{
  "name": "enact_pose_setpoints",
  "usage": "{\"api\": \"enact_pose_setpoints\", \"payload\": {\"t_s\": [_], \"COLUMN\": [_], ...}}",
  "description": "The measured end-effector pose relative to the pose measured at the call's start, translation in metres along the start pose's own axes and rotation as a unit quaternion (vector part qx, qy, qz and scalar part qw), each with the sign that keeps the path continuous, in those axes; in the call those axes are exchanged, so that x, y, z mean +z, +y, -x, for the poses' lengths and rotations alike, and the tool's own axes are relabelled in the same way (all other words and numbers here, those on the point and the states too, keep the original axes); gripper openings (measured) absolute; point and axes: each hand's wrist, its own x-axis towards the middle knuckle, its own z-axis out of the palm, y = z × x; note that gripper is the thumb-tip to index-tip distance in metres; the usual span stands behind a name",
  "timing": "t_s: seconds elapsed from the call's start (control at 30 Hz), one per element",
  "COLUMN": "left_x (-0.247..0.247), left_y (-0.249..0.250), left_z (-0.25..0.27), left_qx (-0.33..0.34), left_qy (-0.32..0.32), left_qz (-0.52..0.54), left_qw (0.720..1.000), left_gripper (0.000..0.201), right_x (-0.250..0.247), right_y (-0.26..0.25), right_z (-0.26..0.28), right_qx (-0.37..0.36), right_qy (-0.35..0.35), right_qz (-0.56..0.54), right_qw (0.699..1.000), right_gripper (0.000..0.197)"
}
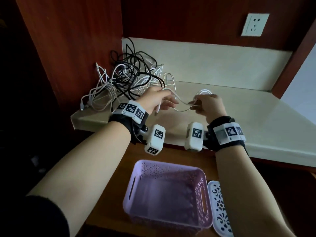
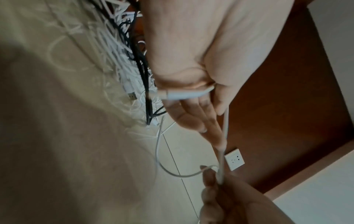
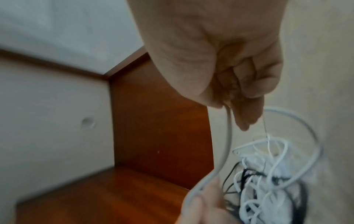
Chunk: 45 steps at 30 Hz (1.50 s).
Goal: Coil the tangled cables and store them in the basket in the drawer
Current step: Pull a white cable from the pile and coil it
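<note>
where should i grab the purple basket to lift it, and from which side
Take the purple basket by the slot handles cut into its two short walls, one on the left and one on the right, probably with a hand at each, coming down from above. It sits upright and open-topped in the drawer. The white perforated piece lies close against its right side, so the left slot looks easier to reach.

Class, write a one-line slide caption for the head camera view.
Both hands, left hand and right hand, stretch a white cable beside the tangled pile, above the purple basket.
</note>
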Motion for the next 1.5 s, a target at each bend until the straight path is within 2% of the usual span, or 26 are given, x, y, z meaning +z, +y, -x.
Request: {"api": "enact_pose_setpoints", "payload": {"t_s": [0.07,0.1,0.2,0.27,0.3,0.33,0.4,0.5,0.53,0.63,0.7,0.77,0.83,0.9,0.97,1.07,1.17,1.3,1.37,1.43,1.5], "left_x": [0.003,0.005,0.009,0.014,0.017,0.019,0.022,0.023,0.022,0.017,0.016,0.017,0.014,0.005,-0.004,-0.02,-0.04,-0.063,-0.078,-0.096,-0.112], "left_y": [-0.004,-0.005,-0.008,-0.007,-0.007,-0.007,-0.01,-0.016,-0.018,-0.023,-0.023,-0.019,-0.009,-0.001,0.006,0.011,0.014,0.015,0.015,0.012,0.01], "left_z": [0.003,0.003,0.002,0.001,0.0,0.0,0.0,0.001,0.001,0.001,0.002,0.004,0.006,0.008,0.011,0.013,0.017,0.022,0.024,0.025,0.028], "left_qx": [-0.02,-0.026,-0.032,-0.041,-0.048,-0.057,-0.075,-0.083,-0.077,-0.042,-0.024,-0.001,0.024,0.049,0.081,0.138,0.182,0.211,0.22,0.227,0.222], "left_qy": [-0.009,-0.013,-0.023,-0.007,0.004,0.01,-0.003,-0.054,-0.06,-0.041,-0.035,-0.032,-0.034,-0.041,-0.028,0.039,0.092,0.127,0.154,0.146,0.14], "left_qz": [0.022,0.016,0.008,0.019,0.03,0.051,0.126,0.253,0.291,0.407,0.464,0.505,0.546,0.572,0.566,0.524,0.454,0.369,0.335,0.299,0.213], "left_qw": [1.0,0.999,0.999,0.999,0.998,0.997,0.989,0.962,0.952,0.911,0.885,0.862,0.837,0.818,0.82,0.839,0.867,0.896,0.903,0.915,0.941], "left_gripper": [0.015,0.017,0.025,0.028,0.028,0.028,0.03,0.03,0.031,0.031,0.03,0.03,0.03,0.029,0.028,0.029,0.028,0.03,0.028,0.027,0.033], "right_x": [-0.001,-0.003,0.0,0.005,0.007,0.01,0.015,0.013,0.011,0.0,-0.005,-0.005,-0.005,-0.003,0.001,0.008,0.016,0.036,0.046,0.054,0.063], "right_y": [0.007,0.009,0.014,0.013,0.013,0.013,0.015,0.019,0.019,0.02,0.018,0.017,0.017,0.016,0.013,0.006,0.005,-0.001,-0.003,-0.005,-0.007], "right_z": [0.005,0.007,0.013,0.018,0.02,0.021,0.021,0.023,0.025,0.03,0.032,0.028,0.028,0.03,0.034,0.044,0.052,0.064,0.071,0.08,0.087], "right_qx": [-0.05,-0.08,-0.156,-0.219,-0.271,-0.325,-0.381,-0.361,-0.352,-0.33,-0.333,-0.356,-0.344,-0.33,-0.339,-0.326,-0.286,-0.29,-0.263,-0.217,-0.177], "right_qy": [0.02,0.031,0.119,0.191,0.2,0.177,0.092,-0.017,-0.047,-0.119,-0.118,-0.077,-0.044,-0.04,-0.051,-0.07,-0.093,-0.143,-0.218,-0.32,-0.385], "right_qz": [0.121,0.194,0.376,0.35,0.306,0.272,0.283,0.409,0.423,0.392,0.384,0.426,0.484,0.499,0.462,0.394,0.398,0.378,0.35,0.293,0.225], "right_qw": [0.991,0.977,0.905,0.891,0.891,0.888,0.875,0.838,0.834,0.85,0.853,0.828,0.803,0.801,0.818,0.856,0.867,0.867,0.872,0.875,0.877], "right_gripper": [0.025,0.027,0.02,0.008,0.012,0.016,0.021,0.027,0.026,0.015,0.014,0.014,0.018,0.02,0.018,0.014,0.012,0.017,0.033,0.044,0.049]}}
